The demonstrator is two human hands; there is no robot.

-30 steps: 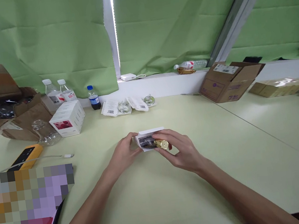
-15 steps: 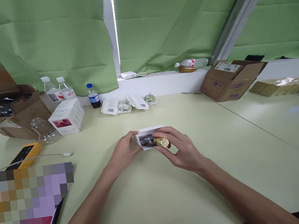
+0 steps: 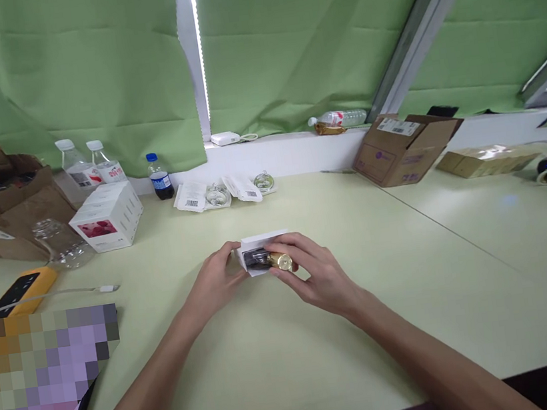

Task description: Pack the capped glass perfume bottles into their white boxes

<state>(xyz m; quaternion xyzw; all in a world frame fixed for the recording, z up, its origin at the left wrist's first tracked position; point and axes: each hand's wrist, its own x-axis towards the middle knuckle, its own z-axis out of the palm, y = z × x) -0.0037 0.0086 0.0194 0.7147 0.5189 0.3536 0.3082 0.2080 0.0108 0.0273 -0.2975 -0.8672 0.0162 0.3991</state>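
my left hand (image 3: 216,276) clamped on the white box (image 3: 264,238) at its left, my right hand (image 3: 316,270) closed around the gold cylinder (image 3: 281,261) at its opening, grip same as before, view turned rightward

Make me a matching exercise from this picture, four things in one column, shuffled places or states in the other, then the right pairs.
Things:
1. gold cylinder
2. small box
3. blue-capped bottle
4. cable plug

Places or states:
A. upright, with dark drink inside
B. held by the left hand
C. lying on the table
D. gripped by the right hand

Pairs: 1-D, 2-B, 3-A, 4-C
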